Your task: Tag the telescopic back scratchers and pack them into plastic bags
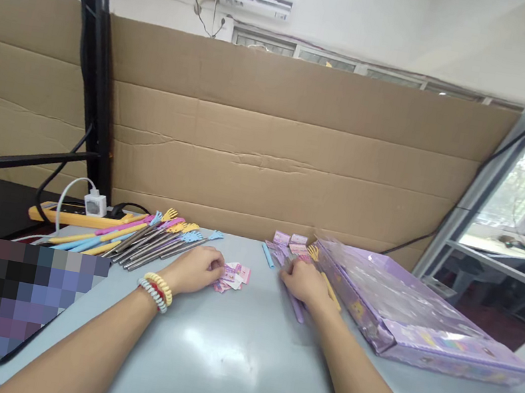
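My left hand point(198, 271), wearing beaded bracelets, rests on the table with its fingers curled at a small pile of pink-and-white paper labels point(234, 277). Its fingertips touch the near side of that pile. Off to its left lies a heap of back scratchers point(147, 241) with metal rods, hand-shaped heads and coloured handles. My right hand point(307, 281) is closed and points down over a purple strip-like piece point(295, 309); what its fingers pinch is hidden. Close by are a yellow handle point(331, 292), a light blue stick point(268, 255) and small pink-purple packets point(289, 239).
A purple box point(458, 353) with clear plastic film point(392, 294) stands on the right of the grey table point(215, 378). At the back is a cardboard wall point(277, 172). A yellow power strip point(86, 218) with a white charger point(95, 202) sits back left, beside a black post point(96, 59).
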A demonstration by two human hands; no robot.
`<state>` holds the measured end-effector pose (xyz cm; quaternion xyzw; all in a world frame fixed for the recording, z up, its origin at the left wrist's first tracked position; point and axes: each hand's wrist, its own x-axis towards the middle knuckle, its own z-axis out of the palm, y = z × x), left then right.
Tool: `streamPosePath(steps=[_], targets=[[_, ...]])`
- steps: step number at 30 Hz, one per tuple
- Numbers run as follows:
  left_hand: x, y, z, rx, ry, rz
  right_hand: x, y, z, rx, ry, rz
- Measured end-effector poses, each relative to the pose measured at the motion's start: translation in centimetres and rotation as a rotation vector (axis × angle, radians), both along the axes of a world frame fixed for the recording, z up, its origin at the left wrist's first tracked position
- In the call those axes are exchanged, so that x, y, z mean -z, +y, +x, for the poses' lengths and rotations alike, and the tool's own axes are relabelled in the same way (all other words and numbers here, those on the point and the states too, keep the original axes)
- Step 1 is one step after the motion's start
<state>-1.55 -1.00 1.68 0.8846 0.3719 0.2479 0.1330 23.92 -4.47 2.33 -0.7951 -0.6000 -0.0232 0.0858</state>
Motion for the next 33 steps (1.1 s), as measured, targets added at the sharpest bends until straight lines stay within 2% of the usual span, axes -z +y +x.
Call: streamPosePath(steps=[5, 14, 21, 26, 29, 31, 33], targets=[[0.1, 0.0, 0.0, 0.004, 0.006, 0.004, 0.1, 0.1, -0.2, 0.007, 0.006, -0.024], [0.3, 0.2, 0.0, 0.008, 0.001, -0.02, 0.7, 0.8, 0.1, 0.05, 0.032, 0.044], [0.4, 0.2, 0.0, 0.01, -0.008, -0.027, -0.1, 0.1, 0.1, 0.079, 0.105, 0.263], [0.2, 0.0, 0.2, 0.014, -0.054, -0.046, -0.6, 0.0, -0.6, -0.057, 0.296, 0.496], [0.1, -0.4, 0.5, 0.045, -0.166, -0.208, -0.4, 0.0, -1.7, -0.18, 0.498, 0.583], [0.0, -0.8, 0.8, 0.094, -0.245, -0.363, -0.2, -0.2, -2.7, -0.266, 0.658, 0.586], [-0.2, -1.2, 1.1, 0.124, -0.291, -0.446, -0.1, -0.4, -3.8, -0.347, 0.814, 0.555]])
